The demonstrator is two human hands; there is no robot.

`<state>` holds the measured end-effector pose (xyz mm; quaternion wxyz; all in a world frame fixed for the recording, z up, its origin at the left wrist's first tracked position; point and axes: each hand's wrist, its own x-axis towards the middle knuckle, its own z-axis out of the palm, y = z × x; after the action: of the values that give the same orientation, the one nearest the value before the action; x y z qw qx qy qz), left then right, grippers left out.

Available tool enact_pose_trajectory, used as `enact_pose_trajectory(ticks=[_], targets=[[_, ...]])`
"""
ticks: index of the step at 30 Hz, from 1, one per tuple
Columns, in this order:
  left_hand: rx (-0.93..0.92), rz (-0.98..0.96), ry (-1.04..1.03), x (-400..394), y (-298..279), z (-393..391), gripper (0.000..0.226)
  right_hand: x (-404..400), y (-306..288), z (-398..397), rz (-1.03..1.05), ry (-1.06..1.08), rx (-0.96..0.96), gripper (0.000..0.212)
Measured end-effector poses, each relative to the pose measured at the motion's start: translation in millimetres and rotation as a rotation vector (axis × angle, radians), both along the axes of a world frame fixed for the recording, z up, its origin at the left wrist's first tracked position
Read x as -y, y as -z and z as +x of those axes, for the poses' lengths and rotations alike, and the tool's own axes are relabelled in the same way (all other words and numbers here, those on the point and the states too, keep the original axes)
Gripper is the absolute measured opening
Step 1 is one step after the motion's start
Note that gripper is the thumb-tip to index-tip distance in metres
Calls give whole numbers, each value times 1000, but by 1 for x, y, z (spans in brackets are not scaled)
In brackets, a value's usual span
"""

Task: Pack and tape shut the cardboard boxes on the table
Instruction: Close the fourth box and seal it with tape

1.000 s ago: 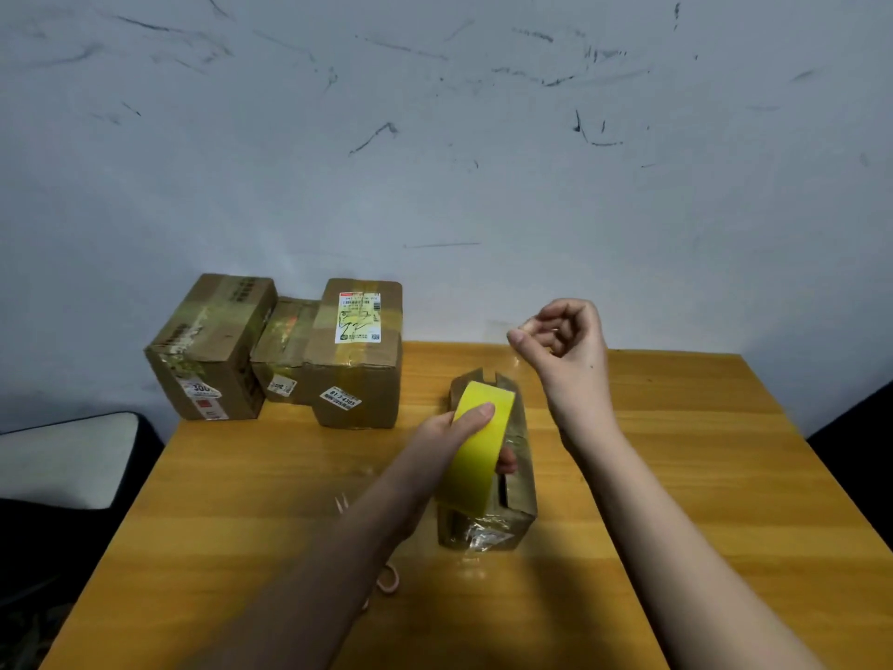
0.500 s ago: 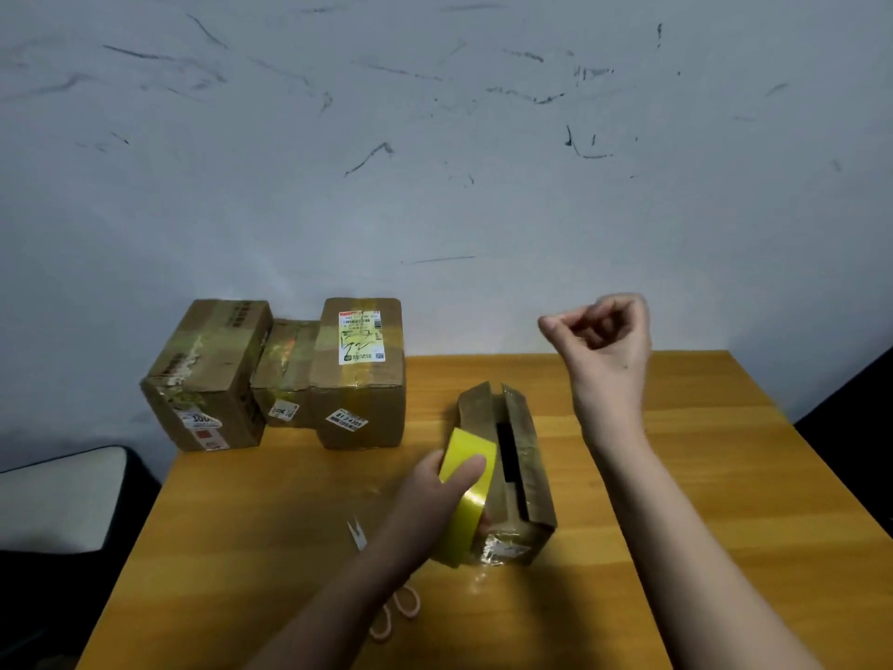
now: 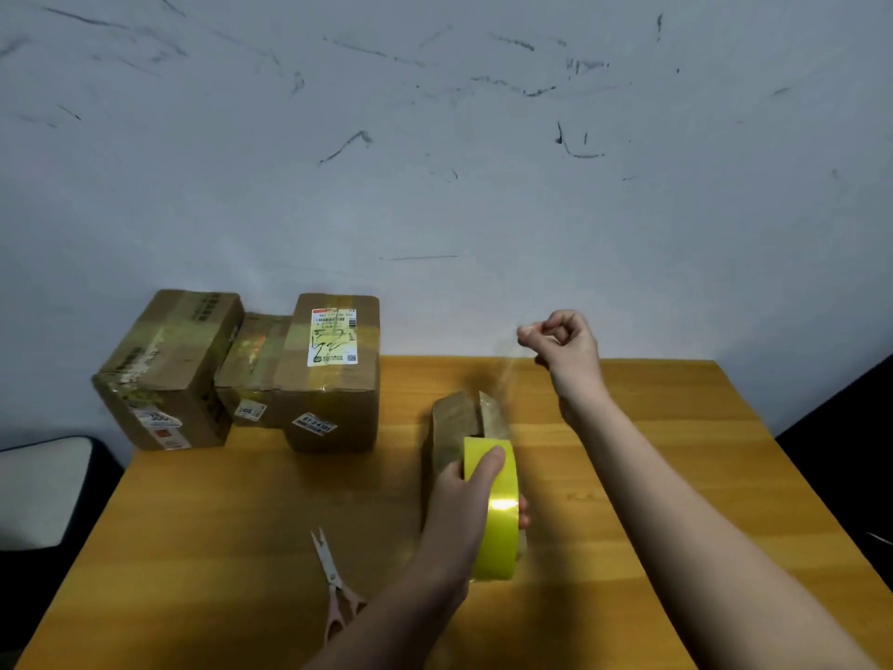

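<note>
A small cardboard box (image 3: 456, 423) lies in the middle of the wooden table (image 3: 217, 524), its top flaps slightly apart. My left hand (image 3: 466, 495) grips a yellow tape roll (image 3: 495, 515) over the near end of that box. Raised above the box's far end, my right hand (image 3: 563, 343) pinches the free end of a clear tape strip (image 3: 507, 374), which stretches back toward the roll. Three taped boxes stand at the back left: a large one (image 3: 169, 374), a small one (image 3: 256, 374) and a labelled one (image 3: 333, 379).
Pink-handled scissors (image 3: 336, 582) lie on the table left of my left forearm. A grey-white wall rises directly behind the table. A pale chair seat (image 3: 43, 490) sits off the left edge, and dark floor drops away past the right edge.
The tape roll has come back toward me to the box's near end. My right hand has stayed raised and pinching, so the strip between them looks longer. The view tilted down.
</note>
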<state>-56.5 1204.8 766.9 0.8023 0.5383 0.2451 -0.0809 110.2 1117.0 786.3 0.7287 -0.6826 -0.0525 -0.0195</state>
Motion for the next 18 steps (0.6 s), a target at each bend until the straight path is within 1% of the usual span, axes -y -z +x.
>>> enact_pose_trajectory(ticks=[5,12,13,15,18], targets=[[-136,-58,-23,7,17,18,28,-7,55,21,54,-45,-256,34],[-242,-40,-45,11,24,36,34,-21,105,38,129,-107,-450,35],[-254,-43,-42,10,26,38,35,-23,111,39,105,-123,-466,34],[-268,-68,-37,9,29,41,36,-25,119,42,-9,-146,-456,33],[-275,-85,-34,8,37,42,41,-25,121,51,-219,-159,-351,32]])
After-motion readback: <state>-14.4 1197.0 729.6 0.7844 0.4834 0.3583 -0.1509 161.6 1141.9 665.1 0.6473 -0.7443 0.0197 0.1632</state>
